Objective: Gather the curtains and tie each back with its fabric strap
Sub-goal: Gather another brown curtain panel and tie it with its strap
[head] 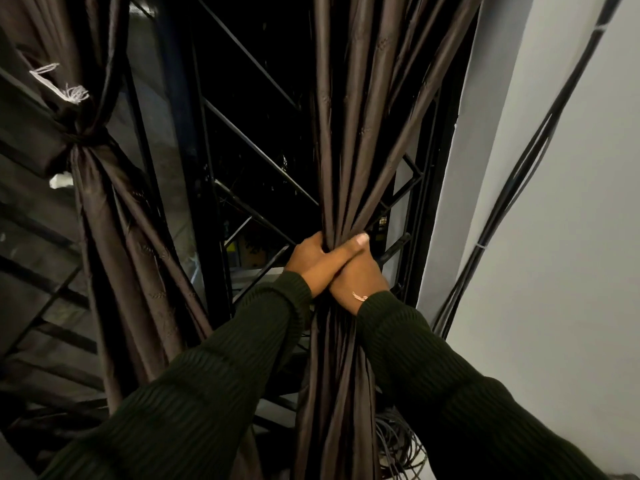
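Two hands meet around the right curtain (360, 133), which hangs just right of centre, its brown folds drawn into one thick bundle. The left hand (317, 263) comes in from seven o'clock, its fingers curled round the bundle's left side, closed tight on the cloth. The right hand (360, 271) comes in from five o'clock and wraps the bundle from the other side, its thumb (358, 241) lying across the front with the nail up; it too is clenched on the fabric. The two hands touch, the left lying partly over the right. Both arms wear dark ribbed sleeves (214, 382). Below the hands the bundle falls straight toward six o'clock.

At nine o'clock the left curtain (114, 237) is already gathered, cinched at its waist by a dark strap (85, 140) knotted round it, with the cloth flaring above and below. A frayed pale thread (65, 86) hangs off its upper folds at about ten o'clock.

Between the curtains stands a window (242, 150) with a black metal grille of slanted bars, dark outside. At three o'clock is a pale wall (554, 237), with a bunch of black cables (526, 168) running along it from one o'clock down toward five. I cannot tell where the strap for the right curtain is.
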